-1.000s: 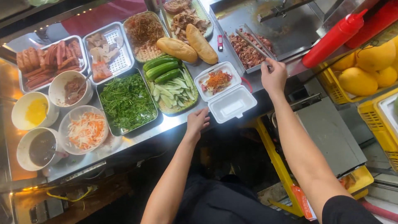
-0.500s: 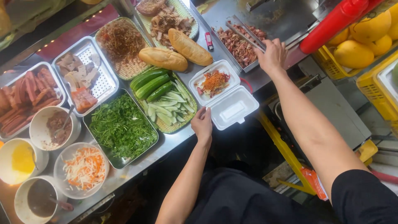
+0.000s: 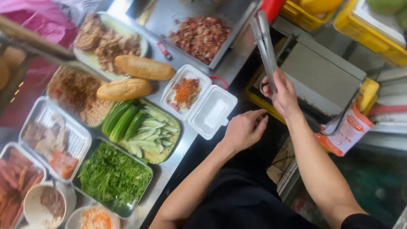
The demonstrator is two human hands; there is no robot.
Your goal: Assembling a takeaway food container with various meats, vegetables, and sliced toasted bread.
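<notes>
While gripping metal tongs [image 3: 264, 46], right hand [image 3: 281, 94] is clamped on them off the counter's [image 3: 231, 63] near edge | left hand [image 3: 242, 130] loosely curled, empty, just beside open white foam box [image 3: 199, 100] at that edge.

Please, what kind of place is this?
Probably a street-food sandwich stall. A steel counter holds baguettes, a tray of chopped meat and an open foam box, and the right hand holds metal tongs.
</notes>
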